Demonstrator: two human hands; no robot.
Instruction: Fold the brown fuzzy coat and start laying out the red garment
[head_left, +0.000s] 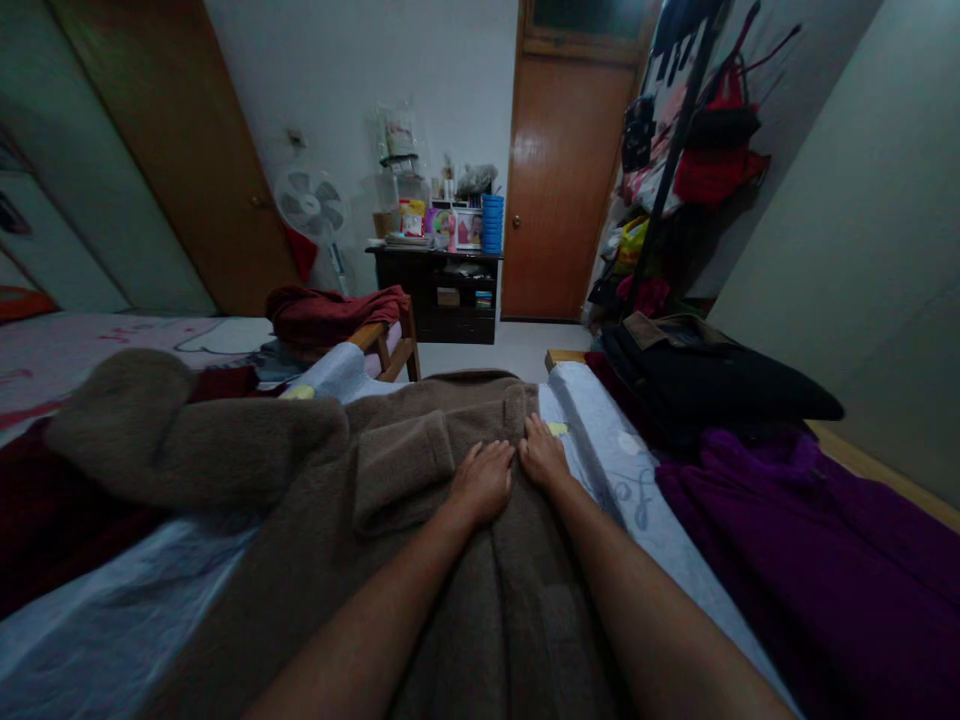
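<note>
Brown fleece coat [405, 465] on pale-blue printed bedsheet [626, 490]. Purple fleece garment [817, 560] at right, black folded clothing [720, 385] behind it.

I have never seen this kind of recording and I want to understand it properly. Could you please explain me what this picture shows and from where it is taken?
There is no machine here: a person works with two bare hands. The single picture comes from a camera worn on the person's head, looking forward and down, so the forearms enter from below.

The left hand and right hand rest close together on a brown, fluffy garment. Whether the fingers pinch the cloth is hard to tell. One sleeve-like part stretches to the left; another lies folded over the middle.

Underneath is a pale blue bed cover. To the right lie a purple garment and dark folded clothes.
</note>
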